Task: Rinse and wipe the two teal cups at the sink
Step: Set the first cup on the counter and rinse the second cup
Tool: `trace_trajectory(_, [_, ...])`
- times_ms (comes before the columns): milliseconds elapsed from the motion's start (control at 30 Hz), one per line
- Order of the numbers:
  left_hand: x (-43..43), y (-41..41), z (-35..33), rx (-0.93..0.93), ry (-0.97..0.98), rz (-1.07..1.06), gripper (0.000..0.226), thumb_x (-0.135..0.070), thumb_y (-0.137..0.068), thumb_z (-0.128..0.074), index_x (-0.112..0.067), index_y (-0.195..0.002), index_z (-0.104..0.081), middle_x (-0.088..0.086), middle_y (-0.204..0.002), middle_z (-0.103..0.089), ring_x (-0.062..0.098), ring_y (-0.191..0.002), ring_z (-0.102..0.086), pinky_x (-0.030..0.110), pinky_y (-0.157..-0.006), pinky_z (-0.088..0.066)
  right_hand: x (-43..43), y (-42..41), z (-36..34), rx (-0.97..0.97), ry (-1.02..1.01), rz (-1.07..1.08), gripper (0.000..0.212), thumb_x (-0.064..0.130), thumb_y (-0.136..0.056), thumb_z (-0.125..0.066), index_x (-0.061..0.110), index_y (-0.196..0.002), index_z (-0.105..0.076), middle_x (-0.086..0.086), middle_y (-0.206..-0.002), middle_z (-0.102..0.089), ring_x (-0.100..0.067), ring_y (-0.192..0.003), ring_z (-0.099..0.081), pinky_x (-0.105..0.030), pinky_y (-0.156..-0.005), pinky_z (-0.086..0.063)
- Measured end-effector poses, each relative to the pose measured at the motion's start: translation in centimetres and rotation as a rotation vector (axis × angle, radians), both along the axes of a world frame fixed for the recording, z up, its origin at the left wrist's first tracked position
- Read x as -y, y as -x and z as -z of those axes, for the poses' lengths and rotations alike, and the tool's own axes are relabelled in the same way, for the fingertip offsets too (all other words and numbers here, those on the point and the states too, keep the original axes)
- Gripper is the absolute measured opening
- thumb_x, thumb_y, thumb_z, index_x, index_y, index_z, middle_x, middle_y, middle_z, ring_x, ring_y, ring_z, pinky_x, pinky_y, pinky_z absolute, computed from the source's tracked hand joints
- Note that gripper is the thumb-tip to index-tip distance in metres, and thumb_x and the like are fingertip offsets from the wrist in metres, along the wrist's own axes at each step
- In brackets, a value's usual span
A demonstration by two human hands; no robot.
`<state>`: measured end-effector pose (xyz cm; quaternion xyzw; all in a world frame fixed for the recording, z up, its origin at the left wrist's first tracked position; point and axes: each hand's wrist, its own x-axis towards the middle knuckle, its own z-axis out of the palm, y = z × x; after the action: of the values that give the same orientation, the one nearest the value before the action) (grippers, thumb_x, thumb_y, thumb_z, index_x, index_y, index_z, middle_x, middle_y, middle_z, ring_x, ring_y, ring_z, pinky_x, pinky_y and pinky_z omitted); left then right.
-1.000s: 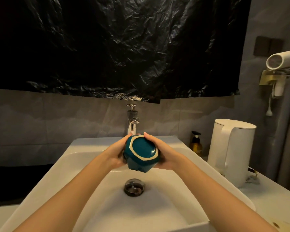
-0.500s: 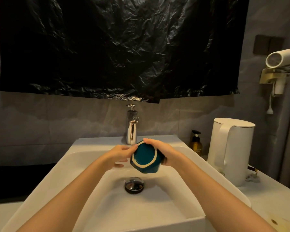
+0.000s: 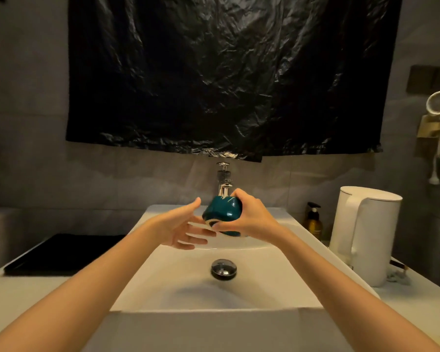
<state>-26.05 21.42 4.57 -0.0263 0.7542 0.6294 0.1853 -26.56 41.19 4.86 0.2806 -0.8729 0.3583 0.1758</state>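
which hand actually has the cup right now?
The right hand grips the teal cup, fingers and thumb curled round it over the sink. The left hand is open beside it, fingers straight, holding nothing.

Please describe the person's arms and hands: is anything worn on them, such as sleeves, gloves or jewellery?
The left forearm and right forearm are bare to the frame's edge; no sleeve shows. The left hand and right hand wear no gloves. No watch, bracelet or ring is visible in this dim light.

Glossy glazed teal cup (image 3: pixel 222 212), shiny chrome faucet (image 3: pixel 224 185) and drain plug (image 3: pixel 223 268), smooth white sink (image 3: pixel 259 295), crinkled glossy black plastic sheet (image 3: pixel 226 72).
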Motion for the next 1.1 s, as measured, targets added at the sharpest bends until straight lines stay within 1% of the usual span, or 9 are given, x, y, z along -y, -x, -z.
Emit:
trace_trajectory(100, [1.2, -2.4, -1.4, 0.0, -0.065, -0.037, 0.072, -0.075, -0.083, -0.035, -0.017, -0.116, -0.061, 0.005, -0.112, -0.07, 0.023, -0.107, -0.064, 0.036, -0.095, -0.047, 1.7, -2.0, -0.7, -0.287, -0.134, -0.105, 0.055, 0.045, -0.062, -0.086, 0.02, -0.09, -0.046, 0.006, -0.087, -0.058, -0.016, -0.075, -0.052, -0.029, -0.063, -0.046])
trace_trajectory(167, [2.2, -4.2, -2.4, -0.017, -0.067, -0.052, 0.071, -0.076, -0.078, -0.045, -0.019, -0.118, -0.06, 0.006, -0.113, -0.069, 0.024, -0.107, -0.064, 0.036, -0.094, -0.049, 2.7, -3.3, -1.2, -0.465, -0.249, -0.122, 0.055, 0.047, -0.062, -0.085, 0.023, -0.09, -0.044, 0.01, -0.086, -0.053, -0.013, -0.073, -0.043, -0.027, -0.067, -0.034])
trace_trajectory(300, [4.6, -7.9, -3.6, -0.056, -0.074, -0.169, 0.058, -0.053, -0.08, -0.063, -0.014, -0.121, -0.052, 0.013, -0.108, -0.069, 0.024, -0.096, -0.067, 0.035, -0.085, -0.054, 5.1, -5.9, -1.9, -0.62, -0.325, -0.17, 0.06, 0.047, -0.061, -0.084, 0.013, -0.099, -0.053, -0.001, -0.097, -0.062, -0.011, -0.079, -0.04, -0.026, -0.072, -0.03])
trace_trajectory(400, [6.8, -10.6, -3.5, -0.103, -0.115, -0.305, 0.046, -0.044, -0.083, -0.063, -0.011, -0.114, -0.054, 0.017, -0.094, -0.07, 0.026, -0.081, -0.068, 0.034, -0.08, -0.056, 8.0, -7.7, -1.7, -0.676, -0.37, -0.202, 0.061, 0.045, -0.066, -0.082, 0.009, -0.107, -0.053, -0.006, -0.104, -0.061, -0.019, -0.083, -0.048, -0.031, -0.072, -0.043])
trace_trajectory(467, [8.6, -12.1, -3.1, -0.129, -0.106, -0.391, 0.039, -0.044, -0.086, -0.061, -0.012, -0.108, -0.056, 0.018, -0.094, -0.069, 0.027, -0.082, -0.067, 0.033, -0.08, -0.056, 10.3, -8.9, -1.3, -0.701, -0.403, -0.231, 0.058, 0.042, -0.073, -0.077, 0.008, -0.112, -0.051, -0.008, -0.109, -0.057, -0.021, -0.087, -0.048, -0.036, -0.076, -0.047])
trace_trajectory(700, [15.2, -17.7, -1.3, -0.209, -0.05, -0.585, 0.031, -0.04, -0.09, -0.055, -0.009, -0.092, -0.055, 0.017, -0.088, -0.065, 0.025, -0.075, -0.064, 0.03, -0.067, -0.053, 18.0, -12.5, 0.7, -0.71, -0.425, -0.337, 0.041, 0.029, -0.082, -0.067, 0.007, -0.11, -0.047, -0.009, -0.109, -0.049, -0.022, -0.089, -0.04, -0.037, -0.08, -0.04])
trace_trajectory(867, [19.7, -19.9, 1.2, -0.22, 0.135, -0.662, 0.03, -0.037, -0.094, -0.048, -0.011, -0.078, -0.051, 0.006, -0.059, -0.045, 0.015, -0.042, -0.044, 0.023, -0.048, -0.048, 22.2, -14.4, 3.6, -0.695, -0.447, -0.433, 0.027, 0.02, -0.087, -0.06, 0.003, -0.105, -0.049, -0.013, -0.104, -0.051, -0.027, -0.089, -0.042, -0.037, -0.082, -0.035])
trace_trajectory(1000, [22.4, -20.7, 3.7, -0.156, 0.175, -0.636, 0.026, -0.039, -0.096, -0.046, -0.015, -0.091, -0.057, 0.009, -0.08, -0.056, 0.021, -0.069, -0.057, 0.024, -0.056, -0.053, 25.1, -15.1, 7.1, -0.687, -0.447, -0.417, 0.028, 0.022, -0.09, -0.061, 0.006, -0.109, -0.048, -0.011, -0.108, -0.053, -0.027, -0.095, -0.045, -0.039, -0.096, -0.033])
trace_trajectory(1100, [24.0, -20.4, 5.6, -0.099, 0.151, -0.565, 0.027, -0.04, -0.096, -0.045, -0.017, -0.105, -0.058, 0.014, -0.101, -0.063, 0.024, -0.09, -0.062, 0.031, -0.075, -0.056, 26.9, -15.2, 9.4, -0.663, -0.449, -0.406, 0.027, 0.022, -0.089, -0.063, 0.006, -0.106, -0.049, -0.011, -0.105, -0.053, -0.027, -0.092, -0.045, -0.04, -0.095, -0.035])
